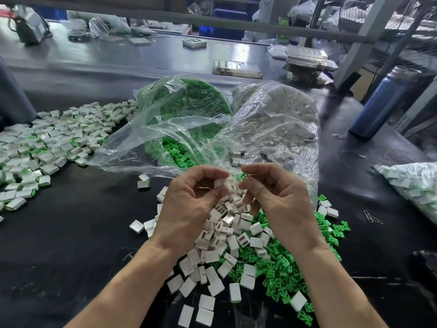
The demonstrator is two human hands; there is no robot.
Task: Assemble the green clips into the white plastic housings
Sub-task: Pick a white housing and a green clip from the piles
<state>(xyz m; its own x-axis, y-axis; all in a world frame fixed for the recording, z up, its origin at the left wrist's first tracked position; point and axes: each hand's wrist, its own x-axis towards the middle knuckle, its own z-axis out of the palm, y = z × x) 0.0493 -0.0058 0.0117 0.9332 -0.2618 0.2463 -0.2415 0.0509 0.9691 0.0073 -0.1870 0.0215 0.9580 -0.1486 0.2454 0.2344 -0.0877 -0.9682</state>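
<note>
The left hand pinches a white housing between thumb and forefinger, raised above the loose stock, seemingly so its open slot faces across to the other hand. The right hand pinches a green clip at its fingertips, just beside that housing, lined up to push in; whether the two parts touch yet is hard to tell.

Directly under both hands lies a heap of white housings, and under the right wrist a spread of green clips, both within easy reach on the dark tabletop. Just beyond the hands, two clear bags hold the supply: green clips and housings. Far off to the left hand's side sits the pile of assembled pieces, kept well apart from raw parts.
</note>
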